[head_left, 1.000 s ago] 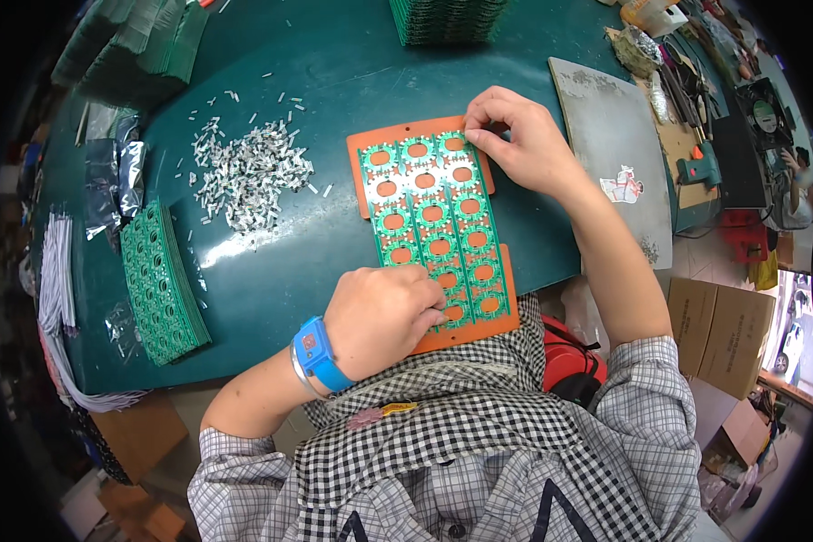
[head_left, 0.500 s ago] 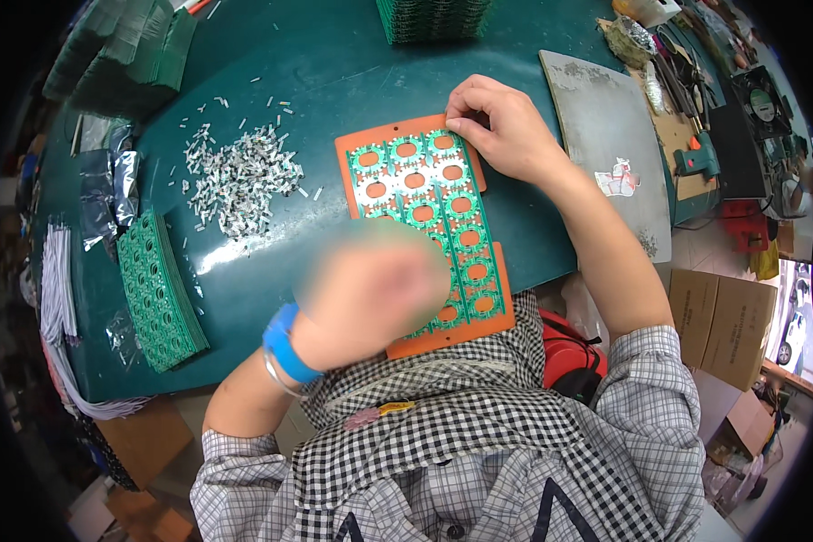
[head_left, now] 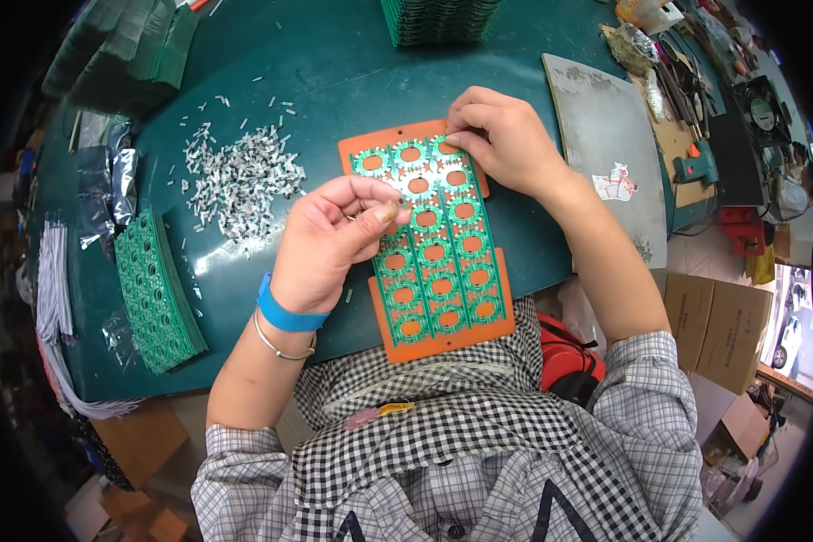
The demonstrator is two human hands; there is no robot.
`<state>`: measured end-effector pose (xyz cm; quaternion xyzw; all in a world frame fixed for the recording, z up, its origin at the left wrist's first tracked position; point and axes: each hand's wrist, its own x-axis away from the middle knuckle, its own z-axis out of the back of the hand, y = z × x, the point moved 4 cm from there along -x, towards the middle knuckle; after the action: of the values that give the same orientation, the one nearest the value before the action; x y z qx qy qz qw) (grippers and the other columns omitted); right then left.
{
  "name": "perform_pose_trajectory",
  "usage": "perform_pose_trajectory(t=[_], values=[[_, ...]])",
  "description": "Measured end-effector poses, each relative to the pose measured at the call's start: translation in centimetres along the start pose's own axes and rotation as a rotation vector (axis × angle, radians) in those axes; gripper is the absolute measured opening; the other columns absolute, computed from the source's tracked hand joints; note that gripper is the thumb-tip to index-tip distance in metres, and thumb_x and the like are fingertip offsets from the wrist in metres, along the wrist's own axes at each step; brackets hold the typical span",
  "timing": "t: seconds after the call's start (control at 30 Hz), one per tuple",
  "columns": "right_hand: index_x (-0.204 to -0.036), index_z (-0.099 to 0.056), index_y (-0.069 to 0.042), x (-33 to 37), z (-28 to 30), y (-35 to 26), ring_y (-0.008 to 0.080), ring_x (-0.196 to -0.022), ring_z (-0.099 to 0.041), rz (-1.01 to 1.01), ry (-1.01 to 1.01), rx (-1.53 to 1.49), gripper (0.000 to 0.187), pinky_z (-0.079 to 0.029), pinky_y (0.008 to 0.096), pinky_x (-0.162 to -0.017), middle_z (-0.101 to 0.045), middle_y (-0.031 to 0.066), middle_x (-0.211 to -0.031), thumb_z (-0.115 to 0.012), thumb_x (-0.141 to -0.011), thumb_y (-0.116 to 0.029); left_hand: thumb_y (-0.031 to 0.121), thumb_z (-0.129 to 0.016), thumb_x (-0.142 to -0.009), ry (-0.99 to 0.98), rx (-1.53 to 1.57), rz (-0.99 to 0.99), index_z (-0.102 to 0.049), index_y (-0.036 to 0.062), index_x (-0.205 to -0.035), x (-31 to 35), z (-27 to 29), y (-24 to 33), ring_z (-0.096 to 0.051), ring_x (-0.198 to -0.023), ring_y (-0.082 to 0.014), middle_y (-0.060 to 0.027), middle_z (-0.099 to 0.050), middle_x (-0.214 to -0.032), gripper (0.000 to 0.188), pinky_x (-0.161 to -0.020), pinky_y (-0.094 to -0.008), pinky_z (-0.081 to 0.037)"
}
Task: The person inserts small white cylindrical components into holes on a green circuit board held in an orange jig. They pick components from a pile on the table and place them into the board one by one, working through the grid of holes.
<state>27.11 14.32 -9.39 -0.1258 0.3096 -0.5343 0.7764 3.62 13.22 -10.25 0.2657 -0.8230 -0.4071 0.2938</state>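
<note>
A green panel of circuit boards [head_left: 436, 253] with oval cut-outs lies on an orange backing plate [head_left: 506, 312], near the table's front edge. My left hand [head_left: 330, 230], wearing a blue band and a bangle, hovers over the panel's left side. Its thumb and forefinger are pinched together; anything between them is too small to make out. At the panel's upper right corner, my right hand [head_left: 508, 143] has thumb and forefinger closed on the board; whether a small part is between them is hidden. A loose pile of tiny white and clear parts [head_left: 244, 181] is spread left of the panel.
Stacked green circuit panels [head_left: 158, 294] stand at the left beside white wires [head_left: 54, 289] and a silver bag [head_left: 122, 172]. More stacks [head_left: 438, 20] are at the back. A grey board [head_left: 610, 154] lies right, with tools and a green-handled tool [head_left: 696, 163] beyond. Cardboard boxes [head_left: 718, 325] are lower right.
My left hand, blurred over the lower part of the panel before, has moved up to its left edge and uncovered the lower boards. My right hand stays at the upper right corner.
</note>
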Motion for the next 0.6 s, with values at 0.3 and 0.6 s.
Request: perform_pose_trajectory(t=[0.3, 0.6], values=[[-0.087, -0.069, -0.003, 1.3, 0.1, -8.2, 0.0233, -0.079, -0.065, -0.026, -0.06, -0.437, 0.013, -0.051, 0.0337, -0.067, -0.066, 0.009, -0.084, -0.076, -0.078, -0.009, -0.001, -0.061, -0.094, 0.094, -0.331, -0.322, -0.054, -0.0032, -0.118, 0.6, -1.5, -0.2, -0.063, -0.1, -0.0113, -0.0071, -0.065, -0.107, 0.025, -0.088, -0.0244, -0.052], [-0.084, -0.07, 0.002, 1.3, 1.9, -1.1, 0.0195, -0.078, -0.066, -0.312, -0.048, -0.294, 0.007, -0.053, 0.0329, -0.069, -0.068, 0.0083, -0.09, -0.072, -0.081, -0.003, -0.007, -0.049, -0.095, 0.153, 0.284, -0.195, -0.049, -0.0048, -0.123, -0.1, 1.9, 0.7, -0.061, -0.116, -0.0284, -0.022, -0.057, -0.128, 0.028, -0.095, -0.0326, -0.054]])
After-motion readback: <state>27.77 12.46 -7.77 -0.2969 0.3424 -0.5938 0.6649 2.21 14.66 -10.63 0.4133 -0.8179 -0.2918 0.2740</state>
